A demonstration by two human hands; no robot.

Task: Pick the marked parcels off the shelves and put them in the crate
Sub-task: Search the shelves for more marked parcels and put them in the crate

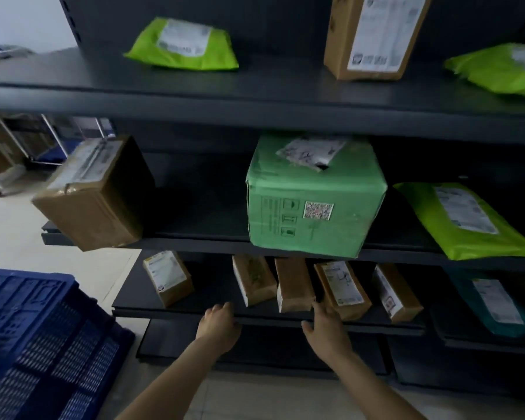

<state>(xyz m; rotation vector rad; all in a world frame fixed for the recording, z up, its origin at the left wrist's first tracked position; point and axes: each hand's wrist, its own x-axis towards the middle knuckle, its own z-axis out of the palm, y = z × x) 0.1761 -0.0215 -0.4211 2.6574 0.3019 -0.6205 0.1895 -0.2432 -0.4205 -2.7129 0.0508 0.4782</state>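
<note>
Both my hands reach toward the low shelf (212, 298), where several small brown parcels stand in a row. My left hand (220, 325) hovers at the shelf's front edge below one narrow brown parcel (253, 278), fingers curled and holding nothing. My right hand (326, 327) has its fingertips at the bottom of a labelled brown parcel (343, 286), beside a plain brown parcel (294, 283); no grip shows. The blue crate (40, 344) stands on the floor at the lower left.
The middle shelf carries a brown box (97, 192) overhanging its left end, a green box (312, 195) and a lime mailer (464, 219). The top shelf holds two lime mailers (182, 45) and an upright brown box (373, 34). A teal parcel (494, 304) lies low right.
</note>
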